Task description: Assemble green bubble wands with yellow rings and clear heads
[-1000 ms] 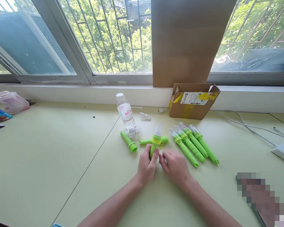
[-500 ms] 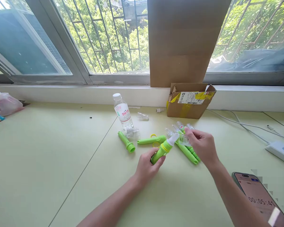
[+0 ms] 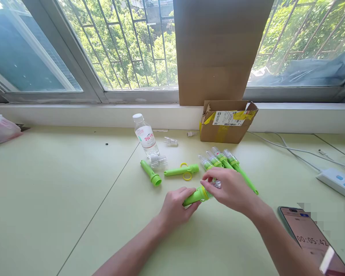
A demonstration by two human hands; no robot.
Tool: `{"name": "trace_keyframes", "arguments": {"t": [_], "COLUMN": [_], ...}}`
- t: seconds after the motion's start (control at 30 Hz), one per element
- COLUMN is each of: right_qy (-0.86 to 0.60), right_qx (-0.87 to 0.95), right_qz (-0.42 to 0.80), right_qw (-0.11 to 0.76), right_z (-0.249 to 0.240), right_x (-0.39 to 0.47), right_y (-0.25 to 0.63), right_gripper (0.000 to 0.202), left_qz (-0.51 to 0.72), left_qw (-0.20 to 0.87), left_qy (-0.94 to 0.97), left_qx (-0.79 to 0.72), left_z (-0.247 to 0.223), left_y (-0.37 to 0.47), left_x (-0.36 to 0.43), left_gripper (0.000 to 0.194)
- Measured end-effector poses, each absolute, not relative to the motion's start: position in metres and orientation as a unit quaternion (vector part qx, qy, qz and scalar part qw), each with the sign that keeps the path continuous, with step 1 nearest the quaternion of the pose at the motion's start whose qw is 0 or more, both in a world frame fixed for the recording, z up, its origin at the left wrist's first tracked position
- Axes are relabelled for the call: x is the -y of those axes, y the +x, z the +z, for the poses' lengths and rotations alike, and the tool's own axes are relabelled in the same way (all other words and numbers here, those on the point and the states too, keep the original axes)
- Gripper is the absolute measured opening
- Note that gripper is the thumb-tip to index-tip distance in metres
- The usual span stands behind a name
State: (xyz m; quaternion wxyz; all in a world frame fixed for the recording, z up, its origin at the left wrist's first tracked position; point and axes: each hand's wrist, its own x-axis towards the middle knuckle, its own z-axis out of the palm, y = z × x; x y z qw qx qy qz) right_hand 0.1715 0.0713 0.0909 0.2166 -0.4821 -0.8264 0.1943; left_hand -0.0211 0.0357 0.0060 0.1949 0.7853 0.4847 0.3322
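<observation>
My left hand is closed around a green tube with a yellow ring near its front end. Fingers of my right hand pinch a clear cap at that end of the tube, partly hiding it. Behind my right hand lie several green tubes with clear caps, side by side. To the left, an uncapped green tube lies by two yellow rings. Another green tube with a threaded end rests farther left, beside clear ribbed caps.
A water bottle stands behind the loose tubes. Near the wall are a clear piece, a small white part and an open cardboard box. At right lie a phone, cables and a power strip.
My right hand has moved down and left, bringing the clear cap onto the end of the held tube. The held tube has been lowered slightly. The view has shifted a little.
</observation>
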Motion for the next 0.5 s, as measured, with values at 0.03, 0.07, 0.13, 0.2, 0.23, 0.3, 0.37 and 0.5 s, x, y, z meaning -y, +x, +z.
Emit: {"name": "trace_keyframes", "arguments": {"t": [0.03, 0.07, 0.13, 0.2, 0.23, 0.3, 0.37, 0.5], "right_qy": [-0.472, -0.462, -0.453, -0.46, -0.465, -0.472, -0.473, -0.478], "right_qx": [0.822, 0.821, 0.828, 0.837, 0.84, 0.843, 0.845, 0.846], "right_qz": [0.23, 0.256, 0.267, 0.249, 0.237, 0.22, 0.213, 0.19], "right_qw": [0.22, 0.217, 0.194, 0.163, 0.149, 0.132, 0.129, 0.142], "right_z": [0.095, 0.098, 0.101, 0.099, 0.097, 0.092, 0.087, 0.08], "right_x": [-0.071, -0.07, -0.069, -0.069, -0.068, -0.068, -0.068, -0.066], "right_y": [0.175, 0.179, 0.184, 0.186, 0.185, 0.182, 0.178, 0.178], "right_gripper": [0.015, 0.014, 0.022, 0.029, 0.029, 0.025, 0.019, 0.009], "left_qz": [0.339, 0.344, 0.348, 0.345, 0.342, 0.341, 0.343, 0.336], "left_qw": [0.184, 0.172, 0.145, 0.113, 0.096, 0.061, 0.023, -0.024], "left_qy": [0.784, 0.783, 0.784, 0.788, 0.791, 0.796, 0.802, 0.817], "left_qx": [-0.487, -0.489, -0.494, -0.498, -0.498, -0.496, -0.488, -0.468], "left_z": [0.005, 0.004, 0.003, 0.001, 0.0, -0.002, -0.003, -0.004], "left_y": [-0.021, -0.021, -0.02, -0.02, -0.021, -0.023, -0.026, -0.031], "left_x": [-0.036, -0.036, -0.036, -0.037, -0.037, -0.038, -0.04, -0.043], "left_gripper": [0.022, 0.022, 0.021, 0.021, 0.021, 0.021, 0.021, 0.022]}}
